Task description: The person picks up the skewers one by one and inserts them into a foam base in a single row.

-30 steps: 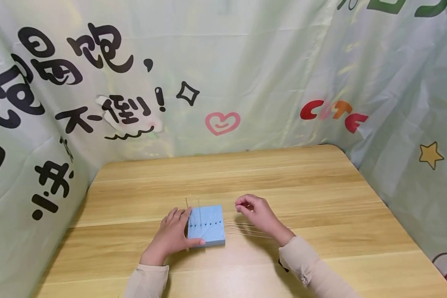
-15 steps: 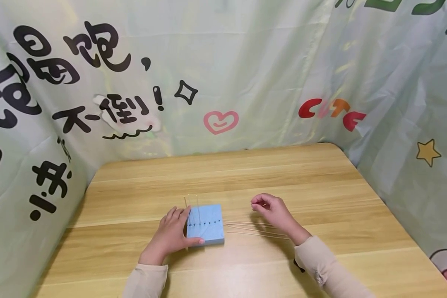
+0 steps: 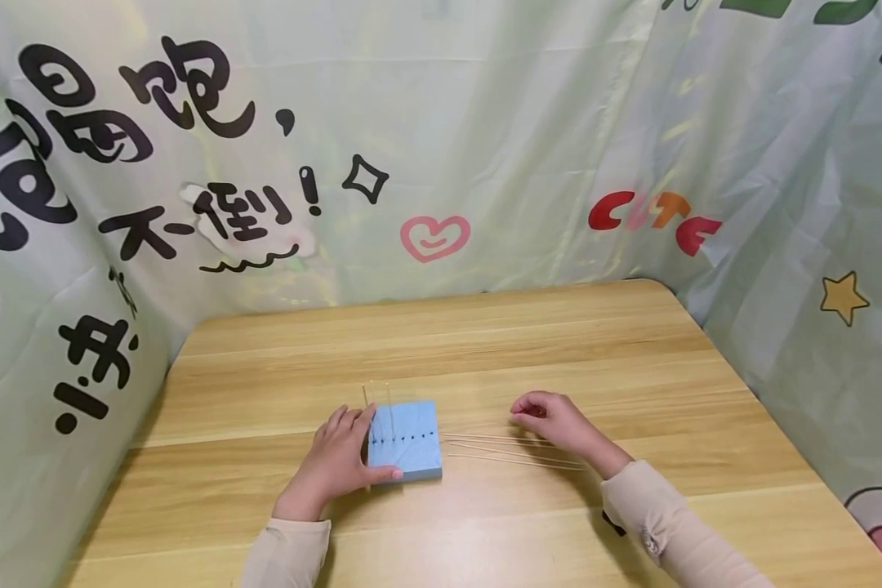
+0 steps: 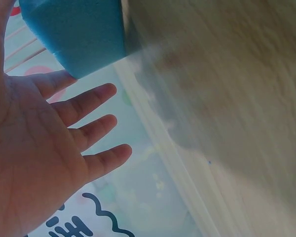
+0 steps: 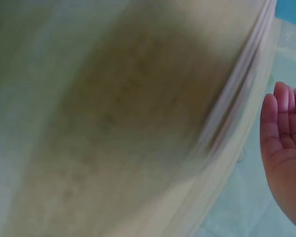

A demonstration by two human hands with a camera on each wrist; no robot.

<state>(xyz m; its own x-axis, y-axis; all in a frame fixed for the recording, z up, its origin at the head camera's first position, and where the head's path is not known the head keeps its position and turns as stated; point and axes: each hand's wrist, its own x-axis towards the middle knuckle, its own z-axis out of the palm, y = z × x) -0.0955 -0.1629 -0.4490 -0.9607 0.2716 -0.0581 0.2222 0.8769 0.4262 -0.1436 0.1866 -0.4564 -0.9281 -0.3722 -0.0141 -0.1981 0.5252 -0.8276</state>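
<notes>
A square blue foam block [image 3: 415,459] lies on the table with a row of dark dots across its top. My left hand [image 3: 332,464] holds it by the left side, the thumb on the near side and the index finger at the far left corner. In the left wrist view the other fingers of that hand [image 4: 49,133] extend past the foam block [image 4: 76,29]. Thin sticks [image 3: 390,408] stand upright in the block's left part. To the right, my right hand [image 3: 559,420] hovers above several thin wooden sticks [image 3: 485,458], fingers loosely bent with nothing visible in them.
The wooden table [image 3: 441,351] has rounded far corners. A printed cloth [image 3: 485,147] with lettering and drawings hangs behind it and along both sides. In the right wrist view the loose sticks [image 5: 237,74] run toward the block's corner.
My right hand has moved right, away from the block and along the loose sticks, uncovering more of them. The left hand keeps its hold on the block.
</notes>
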